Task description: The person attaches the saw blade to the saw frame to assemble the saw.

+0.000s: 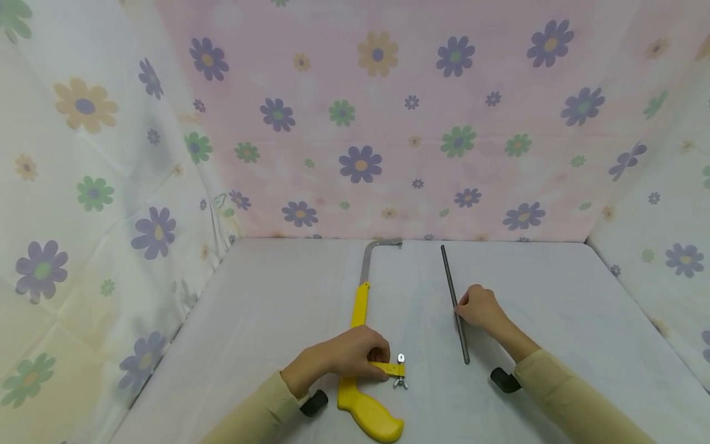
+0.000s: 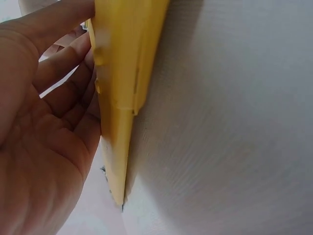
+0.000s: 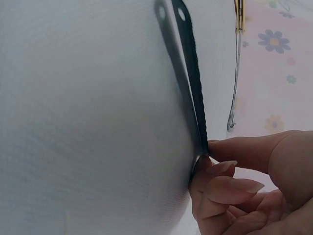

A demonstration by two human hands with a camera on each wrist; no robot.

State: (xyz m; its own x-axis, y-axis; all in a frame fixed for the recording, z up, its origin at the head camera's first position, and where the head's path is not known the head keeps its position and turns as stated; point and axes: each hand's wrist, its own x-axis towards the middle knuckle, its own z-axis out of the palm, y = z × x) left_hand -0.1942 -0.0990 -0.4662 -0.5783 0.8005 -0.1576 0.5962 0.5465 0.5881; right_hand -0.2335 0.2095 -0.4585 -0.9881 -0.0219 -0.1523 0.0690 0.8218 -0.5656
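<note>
A hacksaw frame with a yellow handle and a grey bent far end lies on the white cloth, with no blade fitted. My left hand grips its yellow bar, close to the short arm with the wing nut. In the left wrist view, fingers lie against the side of the yellow bar. To the right, a dark hacksaw blade points away from me, and my right hand pinches its edge near the middle. The right wrist view shows the blade's toothed edge and end hole.
A white cloth covers the work surface. Flower-patterned fabric stands behind it and along both sides. Black wrist-worn pieces sit below both cuffs.
</note>
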